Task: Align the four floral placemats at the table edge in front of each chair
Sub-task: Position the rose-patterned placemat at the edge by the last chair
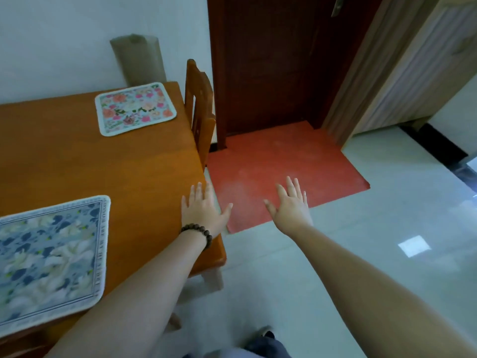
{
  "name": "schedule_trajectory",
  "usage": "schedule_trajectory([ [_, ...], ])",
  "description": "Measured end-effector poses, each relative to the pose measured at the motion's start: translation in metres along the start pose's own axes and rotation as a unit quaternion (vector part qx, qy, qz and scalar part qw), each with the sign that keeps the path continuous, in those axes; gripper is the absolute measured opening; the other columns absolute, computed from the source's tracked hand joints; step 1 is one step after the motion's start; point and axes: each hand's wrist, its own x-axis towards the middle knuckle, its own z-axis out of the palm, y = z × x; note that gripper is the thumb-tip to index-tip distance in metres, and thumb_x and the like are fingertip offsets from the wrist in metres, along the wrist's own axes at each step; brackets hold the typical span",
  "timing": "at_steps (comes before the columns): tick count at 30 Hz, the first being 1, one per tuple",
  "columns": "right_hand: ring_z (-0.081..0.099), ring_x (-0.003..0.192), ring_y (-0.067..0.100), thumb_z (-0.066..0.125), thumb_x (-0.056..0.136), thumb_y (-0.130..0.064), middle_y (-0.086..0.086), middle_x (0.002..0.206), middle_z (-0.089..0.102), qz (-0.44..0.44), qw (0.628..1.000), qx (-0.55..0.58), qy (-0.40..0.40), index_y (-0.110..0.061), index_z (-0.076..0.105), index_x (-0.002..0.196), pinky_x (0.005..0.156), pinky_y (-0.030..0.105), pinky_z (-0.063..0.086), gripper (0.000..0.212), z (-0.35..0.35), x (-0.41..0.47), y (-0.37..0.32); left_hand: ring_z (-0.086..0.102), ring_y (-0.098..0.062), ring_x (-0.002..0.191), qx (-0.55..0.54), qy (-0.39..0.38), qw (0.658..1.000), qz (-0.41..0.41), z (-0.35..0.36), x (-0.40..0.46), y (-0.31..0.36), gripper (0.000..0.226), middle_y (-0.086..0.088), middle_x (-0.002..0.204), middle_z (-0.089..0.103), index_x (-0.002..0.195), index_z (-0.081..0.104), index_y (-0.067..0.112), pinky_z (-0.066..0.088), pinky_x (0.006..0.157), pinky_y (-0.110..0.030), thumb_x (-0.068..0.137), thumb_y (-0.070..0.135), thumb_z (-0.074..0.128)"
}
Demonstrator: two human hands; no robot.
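Note:
A pink-and-red floral placemat lies near the far right corner of the wooden table, beside a wooden chair. A blue-and-white floral placemat lies at the table's near edge on the left. My left hand, with a bead bracelet on the wrist, is stretched flat with straight fingers over the table's right edge and holds nothing. My right hand hangs open over the floor to the right of the table, fingers spread, empty. Only two placemats are in view.
A brown paper roll leans against the wall behind the table. A dark wooden door stands behind the chair, with a red floor mat in front of it. Glossy pale tiles cover the floor on the right.

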Motion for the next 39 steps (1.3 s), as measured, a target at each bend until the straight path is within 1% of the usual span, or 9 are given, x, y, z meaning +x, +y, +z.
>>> schedule_trajectory([
  [4, -0.010, 0.146, 0.022, 0.036, 0.097, -0.050, 0.008, 0.160, 0.002, -0.025, 1.000, 0.000, -0.011, -0.017, 0.025, 0.149, 0.118, 0.043, 0.000, 0.063, -0.025, 0.042, 0.033, 0.006, -0.024, 0.146, -0.006, 0.029, 0.999, -0.037, -0.008, 0.026, 0.035, 0.085, -0.008, 0.159, 0.013, 0.152, 0.009, 0.017, 0.009, 0.117, -0.048, 0.088, 0.065, 0.037],
  [8, -0.008, 0.146, 0.022, 0.035, 0.098, -0.050, 0.006, 0.160, 0.005, -0.051, 0.999, 0.007, -0.009, -0.017, 0.023, 0.150, 0.118, 0.044, 0.000, 0.063, -0.041, 0.087, 0.045, 0.004, -0.023, 0.146, -0.005, 0.048, 0.996, -0.072, -0.022, 0.054, 0.052, 0.085, -0.007, 0.159, 0.010, 0.152, 0.007, 0.018, 0.009, 0.117, -0.047, 0.088, 0.066, 0.036],
  [11, -0.006, 0.146, 0.021, 0.035, 0.098, -0.049, 0.005, 0.160, 0.010, -0.076, 0.997, 0.018, -0.007, -0.017, 0.023, 0.150, 0.119, 0.044, 0.001, 0.062, -0.049, 0.119, 0.044, 0.006, -0.023, 0.146, -0.012, 0.068, 0.994, -0.090, -0.029, 0.074, 0.059, 0.085, -0.008, 0.159, 0.012, 0.152, 0.009, 0.016, 0.010, 0.117, -0.047, 0.089, 0.065, 0.037],
  [16, -0.005, 0.147, 0.021, 0.038, 0.098, -0.047, 0.004, 0.159, 0.013, -0.123, 0.992, 0.028, -0.012, -0.016, 0.023, 0.150, 0.118, 0.043, 0.001, 0.062, -0.053, 0.175, 0.034, 0.006, -0.025, 0.146, -0.008, 0.065, 0.990, -0.125, -0.035, 0.119, 0.062, 0.085, -0.008, 0.159, 0.011, 0.152, 0.008, 0.016, 0.011, 0.116, -0.048, 0.089, 0.065, 0.037],
  [22, -0.005, 0.147, 0.020, 0.039, 0.098, -0.046, 0.004, 0.159, 0.013, -0.160, 0.986, 0.031, -0.025, -0.016, 0.022, 0.150, 0.118, 0.041, 0.001, 0.062, -0.041, 0.271, 0.012, 0.006, -0.025, 0.146, -0.029, 0.092, 0.981, -0.170, -0.034, 0.205, 0.044, 0.084, -0.008, 0.159, 0.011, 0.152, 0.007, 0.018, 0.011, 0.116, -0.050, 0.089, 0.066, 0.035],
  [27, -0.003, 0.147, 0.019, 0.039, 0.098, -0.045, 0.003, 0.159, 0.015, -0.205, 0.977, 0.020, -0.056, -0.018, 0.023, 0.150, 0.118, 0.040, 0.002, 0.061, -0.042, 0.375, -0.036, 0.008, -0.025, 0.145, -0.048, 0.120, 0.963, -0.238, -0.052, 0.293, 0.015, 0.084, -0.009, 0.159, 0.012, 0.152, 0.007, 0.018, 0.011, 0.115, -0.051, 0.089, 0.065, 0.035],
  [31, -0.001, 0.147, 0.020, 0.037, 0.098, -0.045, 0.005, 0.158, 0.017, -0.273, 0.959, 0.026, -0.068, -0.017, 0.023, 0.150, 0.118, 0.039, 0.002, 0.060, -0.051, 0.447, -0.092, 0.007, -0.024, 0.145, -0.044, 0.111, 0.949, -0.291, -0.068, 0.344, -0.007, 0.083, -0.008, 0.159, 0.010, 0.152, 0.006, 0.018, 0.011, 0.116, -0.050, 0.089, 0.067, 0.030],
  [34, 0.000, 0.147, 0.022, 0.035, 0.099, -0.044, 0.007, 0.158, 0.017, -0.321, 0.944, 0.016, -0.078, -0.016, 0.022, 0.150, 0.118, 0.040, 0.002, 0.060, -0.051, 0.482, -0.134, 0.005, -0.022, 0.146, -0.054, 0.101, 0.937, -0.328, -0.075, 0.363, -0.022, 0.084, -0.007, 0.160, 0.008, 0.152, 0.004, 0.019, 0.009, 0.116, -0.048, 0.089, 0.067, 0.031],
  [39, 0.003, 0.146, 0.022, 0.038, 0.097, -0.047, 0.006, 0.158, 0.020, -0.396, 0.913, 0.021, -0.094, -0.017, 0.026, 0.149, 0.118, 0.041, 0.005, 0.061, -0.037, 0.518, -0.205, 0.006, -0.024, 0.146, -0.064, 0.104, 0.909, -0.398, -0.079, 0.372, -0.046, 0.083, -0.009, 0.159, 0.009, 0.152, 0.007, 0.019, 0.011, 0.116, -0.048, 0.089, 0.066, 0.033],
])
